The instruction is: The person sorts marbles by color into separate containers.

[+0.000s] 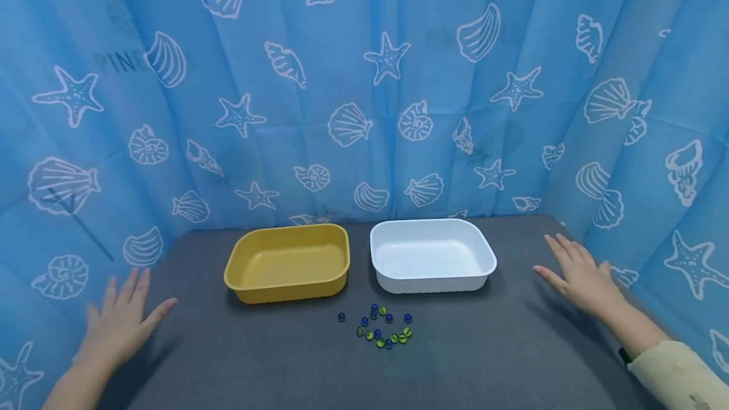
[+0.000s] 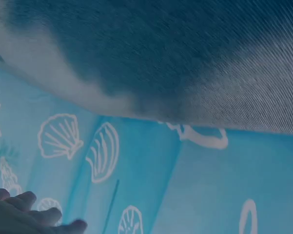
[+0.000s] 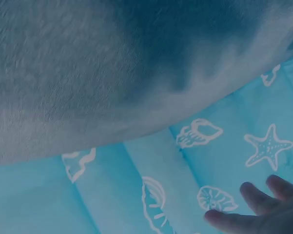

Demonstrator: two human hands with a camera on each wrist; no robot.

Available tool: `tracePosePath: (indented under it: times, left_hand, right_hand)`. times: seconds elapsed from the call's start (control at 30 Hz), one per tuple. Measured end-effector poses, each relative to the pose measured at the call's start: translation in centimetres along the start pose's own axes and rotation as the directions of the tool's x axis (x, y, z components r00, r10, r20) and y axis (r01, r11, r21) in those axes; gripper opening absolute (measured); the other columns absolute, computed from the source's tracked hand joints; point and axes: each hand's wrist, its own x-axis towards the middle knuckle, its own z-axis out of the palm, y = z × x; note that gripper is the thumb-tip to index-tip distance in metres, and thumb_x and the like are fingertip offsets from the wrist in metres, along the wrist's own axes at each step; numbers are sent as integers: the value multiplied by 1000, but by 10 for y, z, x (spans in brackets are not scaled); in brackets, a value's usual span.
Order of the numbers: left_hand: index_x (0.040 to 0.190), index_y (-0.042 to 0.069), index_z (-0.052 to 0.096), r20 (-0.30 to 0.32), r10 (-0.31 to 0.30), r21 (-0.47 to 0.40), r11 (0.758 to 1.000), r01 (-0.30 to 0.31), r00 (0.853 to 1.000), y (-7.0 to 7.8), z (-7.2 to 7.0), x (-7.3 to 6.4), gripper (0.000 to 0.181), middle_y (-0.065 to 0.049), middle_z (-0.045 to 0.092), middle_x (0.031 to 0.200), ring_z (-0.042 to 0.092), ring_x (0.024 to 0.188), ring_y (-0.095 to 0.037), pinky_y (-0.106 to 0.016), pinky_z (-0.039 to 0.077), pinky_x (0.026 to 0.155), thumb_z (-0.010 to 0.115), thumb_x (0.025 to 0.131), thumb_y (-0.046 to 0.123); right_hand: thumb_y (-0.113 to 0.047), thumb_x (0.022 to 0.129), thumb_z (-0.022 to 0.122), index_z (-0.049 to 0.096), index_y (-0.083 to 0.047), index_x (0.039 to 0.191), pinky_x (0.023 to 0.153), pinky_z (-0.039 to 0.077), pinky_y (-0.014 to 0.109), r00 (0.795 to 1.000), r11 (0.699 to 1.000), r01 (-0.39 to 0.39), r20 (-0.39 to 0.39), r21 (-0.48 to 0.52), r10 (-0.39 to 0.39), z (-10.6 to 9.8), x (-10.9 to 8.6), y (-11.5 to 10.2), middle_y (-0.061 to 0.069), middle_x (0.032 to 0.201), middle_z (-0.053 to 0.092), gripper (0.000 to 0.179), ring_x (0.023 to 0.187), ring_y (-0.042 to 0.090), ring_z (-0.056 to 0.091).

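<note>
Green marbles (image 1: 394, 338): loose on the near side of the white tray, mixed among the blue ones in a rough ring.
Blue marbles (image 1: 364, 321): in the same patch, on the white tray's near side; one sits off by itself toward the left.
White tray (image 1: 433, 285): the landmark; a shallow rectangle with rounded corners, resting flat.
Yellow tray (image 1: 290, 293): just left of the white tray, a narrow gap between them; similar in shape.
Right hand (image 1: 586, 286): right of the white tray, spread wide with straight fingers, grasping nothing.
Left hand (image 1: 118, 328): well left of the white tray, past the yellow one, spread wide, thumb stretched out, grasping nothing.
Sleeve (image 1: 678, 369): pale, on the right forearm, nearer than the white tray; a dark band (image 1: 624, 355) shows at its cuff.
Table (image 1: 273, 359): dark grey, beneath the white tray and extending to both sides.
Curtain (image 1: 353, 81): blue, printed with white shells and starfish, behind the white tray and along both flanks.
</note>
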Motion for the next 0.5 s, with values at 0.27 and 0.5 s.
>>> tracePosePath:
  times: [0.27,0.5]
  left_hand:
    - [148,-9,-11,52,14,-347,938,5,999,16,-8,10,88,-44,-1,148,1,132,-64,-77,11,98,37,102,50]
    - [153,4,-10,129,-24,-633,768,101,991,38,-16,15,88,-30,5,156,7,139,-54,-72,20,102,43,101,50]
  right_hand:
    - [-20,96,62,52,9,128,76,53,48,960,955,148,-269,257,-76,-4,-8,-29,30,119,54,44,102,39,56]
    - [4,88,66,63,2,111,58,50,15,897,828,373,-390,418,-207,-1,-12,-54,-9,96,63,24,84,-9,55]
